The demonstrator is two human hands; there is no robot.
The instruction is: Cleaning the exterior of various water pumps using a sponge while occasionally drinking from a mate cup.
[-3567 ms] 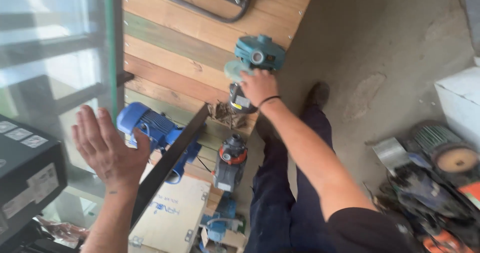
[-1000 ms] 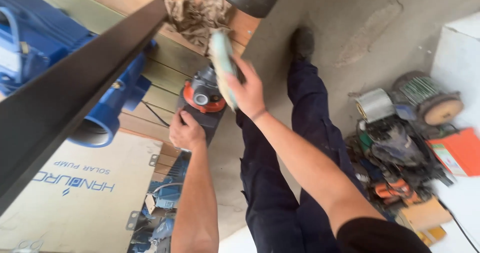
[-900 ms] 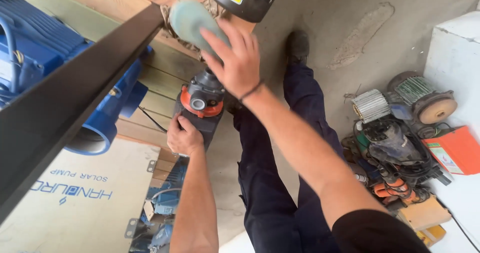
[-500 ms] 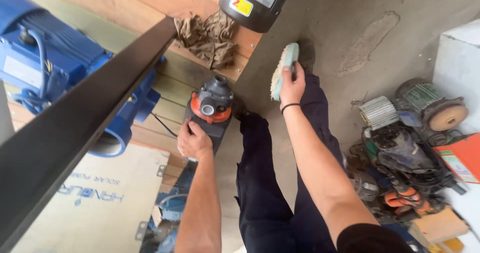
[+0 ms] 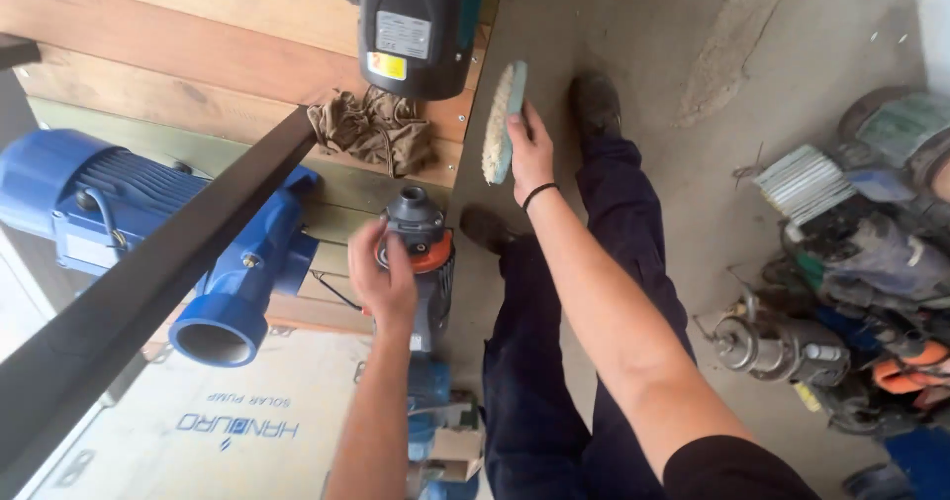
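Brushing step: your right hand [image 5: 529, 153] grips the brush [image 5: 502, 122] above the pump [image 5: 421, 252]; your left hand [image 5: 384, 274] clasps the pump's top. Next, bring bristles down onto it.

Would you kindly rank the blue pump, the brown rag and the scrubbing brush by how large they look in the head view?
1. Blue pump, plainly the largest.
2. Brown rag.
3. Scrubbing brush, seen edge-on in the right hand; raised nearer the camera than the rag, so their order is unsure.
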